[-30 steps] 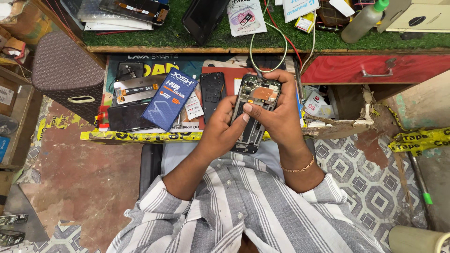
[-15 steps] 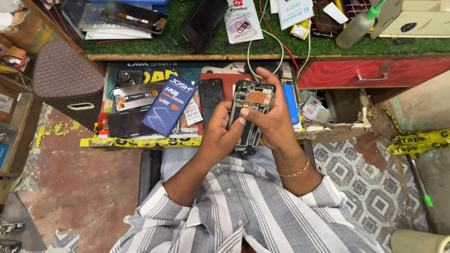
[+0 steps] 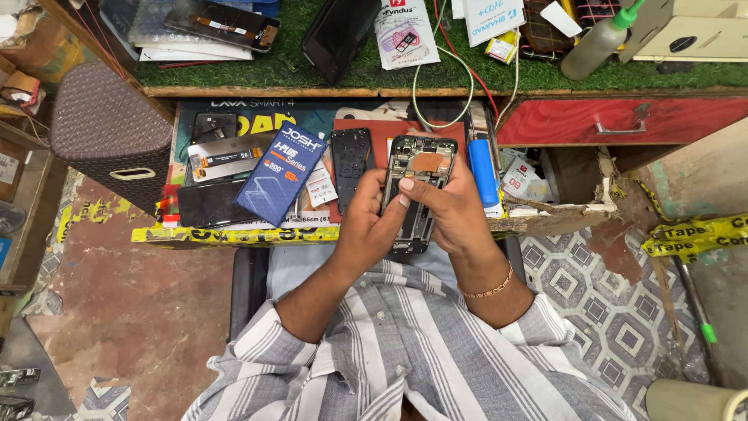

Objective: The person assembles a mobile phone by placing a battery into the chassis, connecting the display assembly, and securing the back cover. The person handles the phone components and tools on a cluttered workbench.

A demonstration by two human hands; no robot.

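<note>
Held thing: an opened black smartphone with its back cover off and its circuit boards bare (image 3: 417, 183), held upright over the person's lap, just in front of the open drawer.
Left hand (image 3: 372, 226): wraps the phone's left edge from below; fingers closed on it, thumb lying across the bare inside.
Right hand (image 3: 448, 209): grips the phone's right side; fingers curled behind it, thumb tip (image 3: 407, 185) pressed on the upper boards. A thin gold bracelet (image 3: 487, 290) circles the wrist.
Drawer: a shallow open wooden drawer with a yellow tape-marked front edge (image 3: 234, 232), holding a blue rectangular cardboard box (image 3: 282, 173), a separate black phone back frame (image 3: 350, 160), a dark flat phone screen (image 3: 204, 203) and a blue cylindrical battery cell (image 3: 483, 171).
Counter: a counter covered in green artificial turf (image 3: 280, 72), carrying a black phone lying face down (image 3: 336, 31), white and red cables (image 3: 456, 70) and a greenish plastic squeeze bottle (image 3: 600, 40).
Beside it: a closed red drawer with a metal handle (image 3: 623, 121).
Floor: worn reddish concrete on the left (image 3: 132, 312), grey patterned tiles on the right (image 3: 600, 312).
</note>
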